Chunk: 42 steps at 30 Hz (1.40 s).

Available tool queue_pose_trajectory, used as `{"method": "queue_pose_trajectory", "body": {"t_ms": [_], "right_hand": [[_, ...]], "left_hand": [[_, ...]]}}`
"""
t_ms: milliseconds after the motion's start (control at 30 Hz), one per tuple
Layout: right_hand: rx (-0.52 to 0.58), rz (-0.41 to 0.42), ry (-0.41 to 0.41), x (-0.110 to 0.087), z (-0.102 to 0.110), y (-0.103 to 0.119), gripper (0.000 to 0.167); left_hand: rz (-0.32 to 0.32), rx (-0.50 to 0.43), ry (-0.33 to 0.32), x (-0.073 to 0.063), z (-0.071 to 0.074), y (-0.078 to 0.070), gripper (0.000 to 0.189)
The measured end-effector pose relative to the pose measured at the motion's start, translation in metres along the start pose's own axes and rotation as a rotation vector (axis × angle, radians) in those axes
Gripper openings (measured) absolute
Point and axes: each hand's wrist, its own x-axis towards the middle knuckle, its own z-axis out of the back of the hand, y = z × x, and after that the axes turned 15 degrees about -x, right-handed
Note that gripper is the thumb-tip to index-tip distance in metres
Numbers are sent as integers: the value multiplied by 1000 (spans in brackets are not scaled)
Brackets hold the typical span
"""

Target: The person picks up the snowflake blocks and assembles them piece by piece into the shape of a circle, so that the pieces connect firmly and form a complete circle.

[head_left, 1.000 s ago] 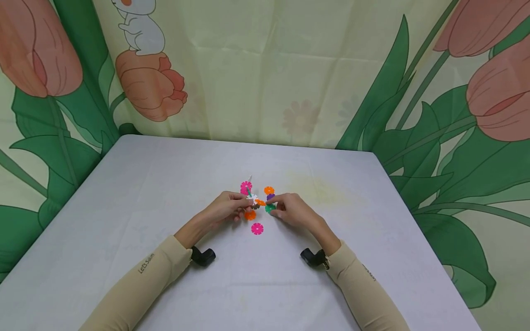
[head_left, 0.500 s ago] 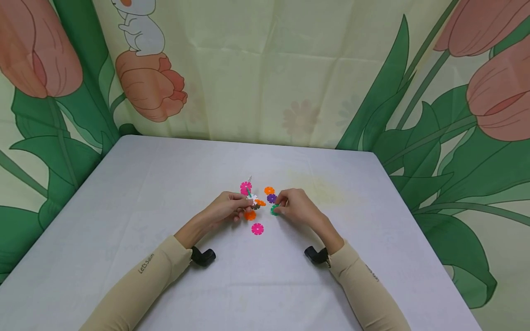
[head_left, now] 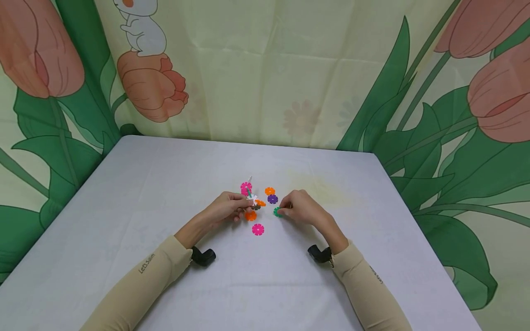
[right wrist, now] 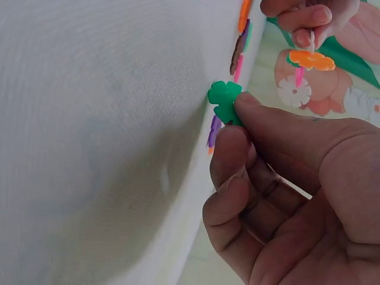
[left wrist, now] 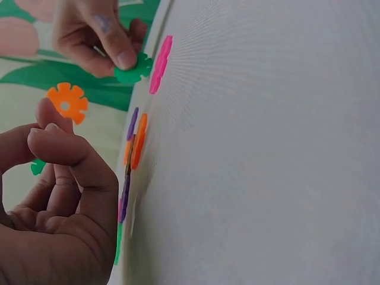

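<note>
right hand (head_left: 304,209) pinching green disc (head_left: 277,212), table-level – left hand (head_left: 227,208) gripping cluster (head_left: 251,201)

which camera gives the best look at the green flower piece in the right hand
The right wrist view: the green flower piece is large and close, pinched by the right hand. The left wrist view shows it smaller, at the top; the head view shows only a tiny speck.

Left sleeve (head_left: 142,271): "Let's Slim" print.

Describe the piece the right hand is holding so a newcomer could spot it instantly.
On the grey table, find the cluster of flower-shaped plastic discs between the two hands. The right hand pinches the green disc at its fingertips. It is the only loose green one; its loose neighbours are purple, orange and pink.
</note>
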Motion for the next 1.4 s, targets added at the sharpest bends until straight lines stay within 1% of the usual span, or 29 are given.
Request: {"method": "queue_pose_trajectory", "body": {"t_ms": [133,267,367,500,633,733,900,1133,1400], "right_hand": [[-5,-3,18,0,0,0,14],[11,8,14,1,-2,-3,13],[72,21,4,1,-3,-6,13],[205,19,22,2,-4,-9,15],[311,15,75,3,-5,-11,18],[363,24,116,4,-4,-11,23],[437,50,171,3,-2,-8,27],[480,98,188,2,-4,-5,29],[520,112,190,4,-7,-4,29]], "left_hand": [[1,3,-3,0,0,0,31],[-8,6,7,0,1,1,32],[-10,5,12,0,1,2,32],[-6,3,4,-1,0,1,31],[1,-13,-14,-1,-2,0,27],[7,-35,-26,-2,-2,-1,22],[1,-44,-17,-3,-1,-1,22],[10,-45,-4,-3,-1,-1,28],[15,-37,6,-2,-2,0,28]]}}
